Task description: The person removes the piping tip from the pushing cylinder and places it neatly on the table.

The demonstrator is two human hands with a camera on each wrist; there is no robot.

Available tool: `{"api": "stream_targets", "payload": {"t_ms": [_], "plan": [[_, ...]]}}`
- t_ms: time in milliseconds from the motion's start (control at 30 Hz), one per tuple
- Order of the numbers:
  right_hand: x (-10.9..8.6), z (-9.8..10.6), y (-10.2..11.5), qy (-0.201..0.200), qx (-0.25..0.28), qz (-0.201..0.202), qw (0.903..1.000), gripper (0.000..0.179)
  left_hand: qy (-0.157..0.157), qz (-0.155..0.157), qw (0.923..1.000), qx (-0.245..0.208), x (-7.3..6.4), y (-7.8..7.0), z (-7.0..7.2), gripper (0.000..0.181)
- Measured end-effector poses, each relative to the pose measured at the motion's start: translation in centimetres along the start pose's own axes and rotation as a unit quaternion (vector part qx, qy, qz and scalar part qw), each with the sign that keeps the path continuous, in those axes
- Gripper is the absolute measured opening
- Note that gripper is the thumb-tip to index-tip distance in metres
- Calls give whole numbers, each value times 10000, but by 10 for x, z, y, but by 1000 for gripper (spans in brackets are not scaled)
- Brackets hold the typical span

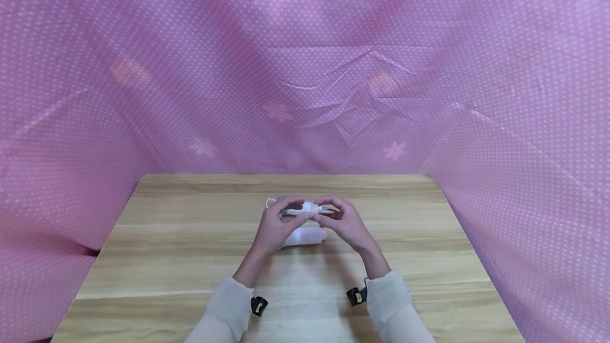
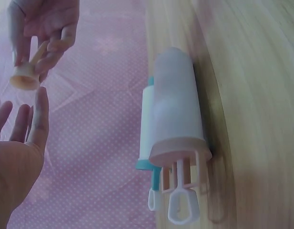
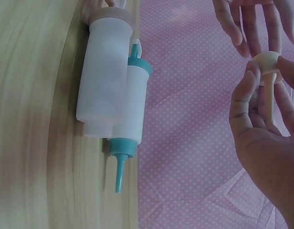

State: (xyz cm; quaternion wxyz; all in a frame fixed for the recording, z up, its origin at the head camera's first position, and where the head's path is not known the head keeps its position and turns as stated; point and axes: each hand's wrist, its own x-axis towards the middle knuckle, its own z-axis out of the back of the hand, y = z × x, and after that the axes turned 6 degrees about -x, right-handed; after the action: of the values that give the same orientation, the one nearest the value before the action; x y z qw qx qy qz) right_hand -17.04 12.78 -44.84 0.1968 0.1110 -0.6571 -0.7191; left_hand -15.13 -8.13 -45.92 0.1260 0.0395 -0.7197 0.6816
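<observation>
My right hand (image 1: pixel 347 224) pinches a small cream-coloured nozzle cap (image 3: pixel 268 64) between thumb and fingers. Its thin spout points back toward the right palm, and its wide mouth faces the left hand. My left hand (image 1: pixel 276 226) is raised opposite with spread, relaxed fingers, fingertips right at the cap's rim. Below the hands, a large piping syringe (image 2: pixel 175 100) lies on its side, with a pale translucent barrel, pinkish collar and white ring handle. Its front end has no spout. Just behind it lies a slimmer white syringe (image 3: pixel 135 100) with teal collar and teal nozzle (image 3: pixel 120 171).
Both syringes lie on a wood-grain table (image 1: pixel 181 258). A pink dotted cloth (image 1: pixel 305 78) hangs behind the table and along both sides. Each sleeved forearm wears a small black camera (image 1: pixel 259 306) near the cuff.
</observation>
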Motion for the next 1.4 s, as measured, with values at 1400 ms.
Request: {"api": "stream_targets", "payload": {"t_ms": [1400], "plan": [[-1, 4, -13, 138, -176, 33, 9997, 27, 21, -116, 9995, -296, 1, -2, 0, 32]]}}
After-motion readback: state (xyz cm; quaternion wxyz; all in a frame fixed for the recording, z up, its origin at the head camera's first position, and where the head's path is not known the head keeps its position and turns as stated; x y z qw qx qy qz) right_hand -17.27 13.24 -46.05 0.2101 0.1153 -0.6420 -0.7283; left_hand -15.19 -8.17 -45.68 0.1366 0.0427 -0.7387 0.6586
